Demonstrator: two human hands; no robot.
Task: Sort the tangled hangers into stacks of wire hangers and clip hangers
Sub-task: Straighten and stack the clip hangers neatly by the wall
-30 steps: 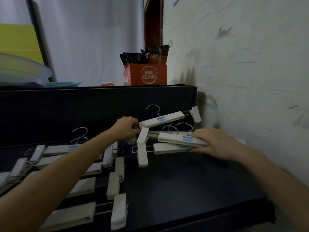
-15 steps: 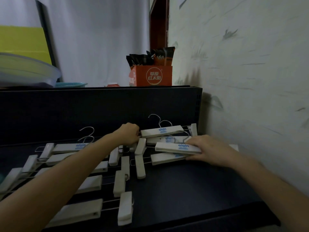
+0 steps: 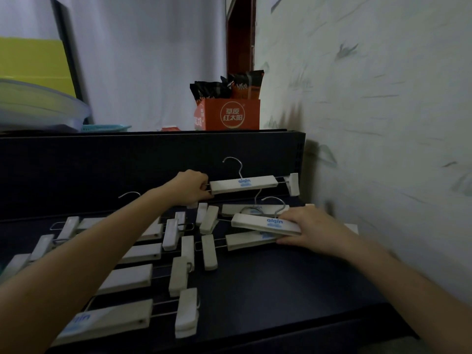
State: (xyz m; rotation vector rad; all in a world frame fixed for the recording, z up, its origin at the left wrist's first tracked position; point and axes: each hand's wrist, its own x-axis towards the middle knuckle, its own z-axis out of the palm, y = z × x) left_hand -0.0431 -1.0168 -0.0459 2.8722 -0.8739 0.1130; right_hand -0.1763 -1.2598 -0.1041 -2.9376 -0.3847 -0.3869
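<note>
An orange box [image 3: 231, 114] full of dark snack packets [image 3: 226, 85] sits on the high black shelf [image 3: 153, 146]. A clear plastic bowl [image 3: 38, 106] and a blue basket [image 3: 106, 128] sit there too.

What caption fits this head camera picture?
Left hand lifts one clip hanger while right hand presses the clip-hanger stack.

Two bare forearms, no sleeves in view. Left hand [image 3: 190, 186] and right hand [image 3: 310, 229] ungloved; no rings, watch or bands visible.
</note>
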